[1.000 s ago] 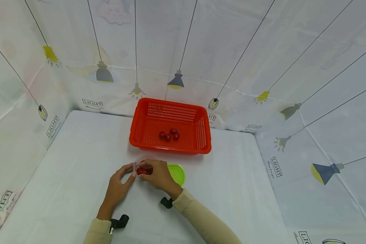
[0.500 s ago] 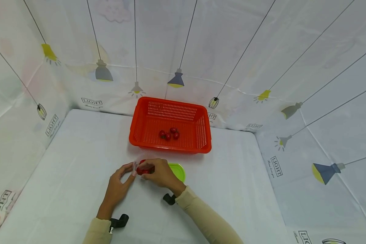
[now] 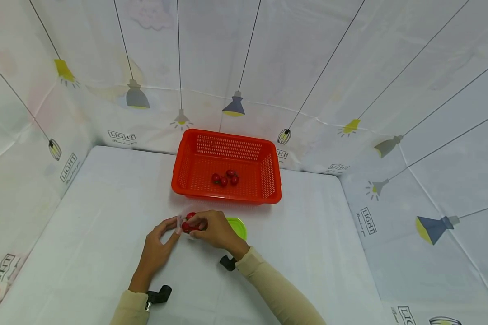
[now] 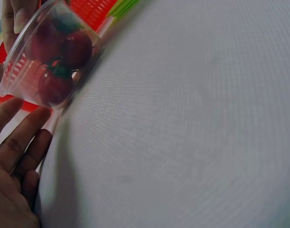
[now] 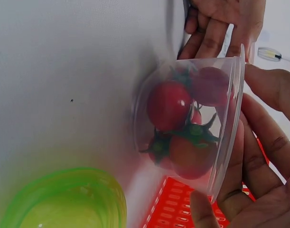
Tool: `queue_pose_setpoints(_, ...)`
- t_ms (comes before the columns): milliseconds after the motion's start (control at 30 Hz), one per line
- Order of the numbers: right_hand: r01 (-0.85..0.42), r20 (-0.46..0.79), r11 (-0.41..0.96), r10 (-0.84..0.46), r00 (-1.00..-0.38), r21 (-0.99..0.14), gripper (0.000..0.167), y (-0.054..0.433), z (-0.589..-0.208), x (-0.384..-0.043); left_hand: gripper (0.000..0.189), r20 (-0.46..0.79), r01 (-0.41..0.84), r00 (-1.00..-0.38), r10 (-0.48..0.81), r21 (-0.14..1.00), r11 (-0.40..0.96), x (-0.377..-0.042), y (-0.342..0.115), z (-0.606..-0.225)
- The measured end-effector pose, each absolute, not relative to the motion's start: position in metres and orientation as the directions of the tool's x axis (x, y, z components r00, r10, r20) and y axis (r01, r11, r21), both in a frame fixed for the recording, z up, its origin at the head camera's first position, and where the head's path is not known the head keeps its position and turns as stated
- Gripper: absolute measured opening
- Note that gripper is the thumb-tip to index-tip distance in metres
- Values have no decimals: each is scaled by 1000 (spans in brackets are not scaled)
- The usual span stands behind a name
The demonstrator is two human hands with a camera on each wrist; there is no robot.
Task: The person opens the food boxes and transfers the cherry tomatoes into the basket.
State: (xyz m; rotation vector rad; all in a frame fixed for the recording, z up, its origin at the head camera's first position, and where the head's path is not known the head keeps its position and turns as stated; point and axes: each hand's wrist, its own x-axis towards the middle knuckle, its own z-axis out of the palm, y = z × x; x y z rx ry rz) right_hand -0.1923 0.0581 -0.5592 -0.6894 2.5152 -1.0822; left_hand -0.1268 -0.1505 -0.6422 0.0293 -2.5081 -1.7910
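A clear plastic tub (image 5: 185,123) of cherry tomatoes (image 5: 168,105) with green stems stands on the white table, in front of the red basket. My left hand (image 3: 155,252) holds the tub's left side between thumb and fingers; the left wrist view shows its fingers against the wall. My right hand (image 3: 216,232) reaches over the rim from the right. Its curled thumb and fingers appear to pinch a tomato at the tub's mouth; the fingertips are partly hidden. Inside, several tomatoes (image 4: 77,50) lie against one another.
Behind the tub stands a red perforated basket (image 3: 227,198) with several cherry tomatoes (image 3: 223,181) on its floor. A green round lid (image 3: 240,228) lies to the right of the tub, partly behind my right hand. Printed white cloth walls surround the table (image 3: 309,253).
My right hand and forearm have shifted slightly to the right, and more of the tomatoes in the tub shows. My left hand keeps its place on the tub.
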Motion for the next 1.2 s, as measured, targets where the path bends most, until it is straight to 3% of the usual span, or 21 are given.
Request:
queue_pose_setpoints(533, -365, -108, 610, -599, -793, -703, 28, 58, -557, -193, 47, 47, 27, -998, -51, 940, 341, -126, -150, -642)
queue_pose_setpoints(900, -471, -87, 609, -665, -742, -638, 35, 53, -549, -194, 46, 62, 43, -997, -49, 942, 333, -128, -151, -642)
queue_pose_setpoints(1200, -392, -146, 605, -651, -745, -693, 38, 52, -547, -196, 47, 58, 40, -997, -47, 943, 329, -127, -152, -643)
